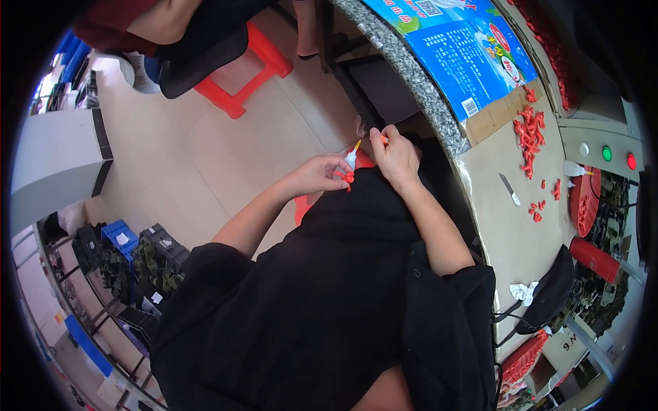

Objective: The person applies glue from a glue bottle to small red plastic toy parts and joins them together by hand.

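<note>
My left hand (319, 173) is closed around a small white glue bottle (351, 159) with a yellow nozzle pointing up. A small red plastic piece (347, 179) is also held at its fingertips, just below the bottle. To the right, my right hand (399, 159) is closed, its thumb and fingers pinching a small orange-red piece (384, 140). Most of that piece is hidden by the fingers. Both hands are above my lap, a short way apart, left of the bench edge.
On the bench (497, 233) lie a pile of red pieces (529, 133), a small knife (509, 188), a crumpled tissue (524, 292) and blue printed cardboard (452, 58). A red tray (587, 205) and another white bottle (574, 168) stand beyond. Another person sits near a red stool (236, 96).
</note>
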Demonstrator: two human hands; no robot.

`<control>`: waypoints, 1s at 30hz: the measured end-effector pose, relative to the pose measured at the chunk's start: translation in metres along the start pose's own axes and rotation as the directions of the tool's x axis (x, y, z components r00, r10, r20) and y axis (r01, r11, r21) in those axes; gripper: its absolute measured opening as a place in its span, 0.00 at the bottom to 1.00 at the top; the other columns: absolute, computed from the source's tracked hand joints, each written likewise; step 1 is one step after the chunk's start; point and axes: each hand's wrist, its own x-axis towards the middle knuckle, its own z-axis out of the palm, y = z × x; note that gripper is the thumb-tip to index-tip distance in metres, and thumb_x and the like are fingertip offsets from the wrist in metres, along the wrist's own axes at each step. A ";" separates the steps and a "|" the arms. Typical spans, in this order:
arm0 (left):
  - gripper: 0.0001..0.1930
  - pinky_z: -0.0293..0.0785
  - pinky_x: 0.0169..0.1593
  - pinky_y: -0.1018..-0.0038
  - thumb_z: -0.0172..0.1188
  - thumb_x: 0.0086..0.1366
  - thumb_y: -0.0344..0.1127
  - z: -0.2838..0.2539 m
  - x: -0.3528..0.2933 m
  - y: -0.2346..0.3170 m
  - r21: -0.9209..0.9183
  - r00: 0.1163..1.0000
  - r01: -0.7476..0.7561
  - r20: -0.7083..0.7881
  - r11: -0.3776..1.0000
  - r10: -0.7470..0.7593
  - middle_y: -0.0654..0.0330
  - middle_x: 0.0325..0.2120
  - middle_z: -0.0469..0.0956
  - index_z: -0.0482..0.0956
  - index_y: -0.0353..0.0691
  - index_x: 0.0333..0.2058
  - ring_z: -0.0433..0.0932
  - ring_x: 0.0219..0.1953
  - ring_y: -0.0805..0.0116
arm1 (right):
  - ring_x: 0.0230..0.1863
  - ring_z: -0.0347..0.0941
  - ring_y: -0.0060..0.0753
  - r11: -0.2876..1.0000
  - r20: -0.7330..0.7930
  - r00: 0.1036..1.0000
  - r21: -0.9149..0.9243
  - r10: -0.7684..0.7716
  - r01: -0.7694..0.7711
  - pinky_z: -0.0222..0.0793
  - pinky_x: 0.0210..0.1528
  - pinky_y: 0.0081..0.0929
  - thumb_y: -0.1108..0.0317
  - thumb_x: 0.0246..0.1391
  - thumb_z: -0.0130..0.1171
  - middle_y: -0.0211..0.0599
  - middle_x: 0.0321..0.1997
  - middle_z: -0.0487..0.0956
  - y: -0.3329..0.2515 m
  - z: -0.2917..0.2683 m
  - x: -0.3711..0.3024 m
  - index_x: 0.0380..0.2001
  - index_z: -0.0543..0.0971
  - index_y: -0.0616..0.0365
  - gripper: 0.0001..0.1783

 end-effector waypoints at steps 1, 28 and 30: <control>0.08 0.68 0.40 0.79 0.56 0.51 0.24 0.000 0.001 -0.001 0.025 1.000 0.020 0.009 0.999 -0.020 0.62 0.34 0.67 0.70 0.35 0.32 0.71 0.37 0.74 | 0.26 0.71 0.50 1.000 -0.019 1.000 -0.006 -0.008 0.008 0.65 0.28 0.40 0.48 0.49 0.42 0.48 0.21 0.74 0.000 0.000 0.000 0.24 0.69 0.57 0.22; 0.09 0.69 0.42 0.80 0.54 0.51 0.20 0.004 0.004 -0.005 -0.092 0.999 0.037 0.029 0.995 -0.035 0.62 0.36 0.65 0.70 0.33 0.33 0.71 0.37 0.74 | 0.25 0.71 0.52 0.992 -0.025 0.999 -0.122 -0.046 0.042 0.65 0.28 0.43 0.51 0.50 0.41 0.49 0.20 0.74 0.001 0.003 -0.001 0.26 0.67 0.57 0.18; 0.09 0.69 0.41 0.80 0.54 0.51 0.20 0.004 0.005 -0.007 -0.096 0.999 0.034 0.033 0.995 -0.031 0.62 0.36 0.65 0.70 0.33 0.33 0.71 0.37 0.74 | 0.25 0.71 0.52 0.992 -0.018 0.999 -0.120 -0.040 0.038 0.65 0.29 0.43 0.51 0.50 0.41 0.49 0.21 0.74 0.001 0.003 -0.001 0.26 0.67 0.57 0.18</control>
